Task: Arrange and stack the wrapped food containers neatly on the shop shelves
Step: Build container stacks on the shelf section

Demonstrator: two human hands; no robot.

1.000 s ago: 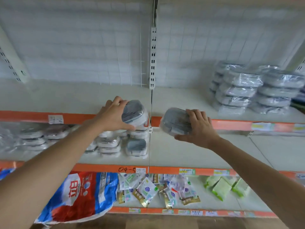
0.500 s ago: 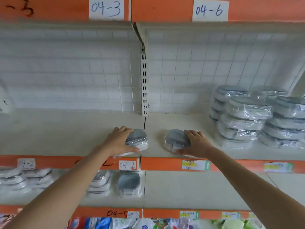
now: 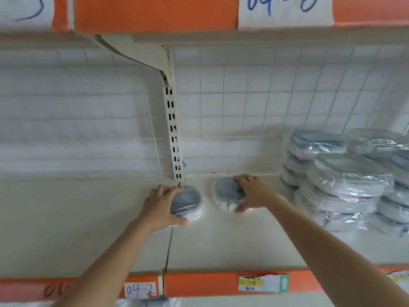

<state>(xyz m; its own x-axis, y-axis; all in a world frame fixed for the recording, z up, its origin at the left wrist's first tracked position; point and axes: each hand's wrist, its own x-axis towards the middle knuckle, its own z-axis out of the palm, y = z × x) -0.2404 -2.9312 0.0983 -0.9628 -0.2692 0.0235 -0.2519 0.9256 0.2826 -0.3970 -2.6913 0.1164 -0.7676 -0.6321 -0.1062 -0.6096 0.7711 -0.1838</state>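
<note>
White shop shelf, tiled back wall. Left hand grips left container; right hand grips right container. Both flat, near back edge. Existing stacks lie rightward, nearer right hand.

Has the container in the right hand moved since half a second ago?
Yes. The container in the right hand was near the shelf's orange front edge; now it sits deep on the shelf, close to the back wall grid.
</note>
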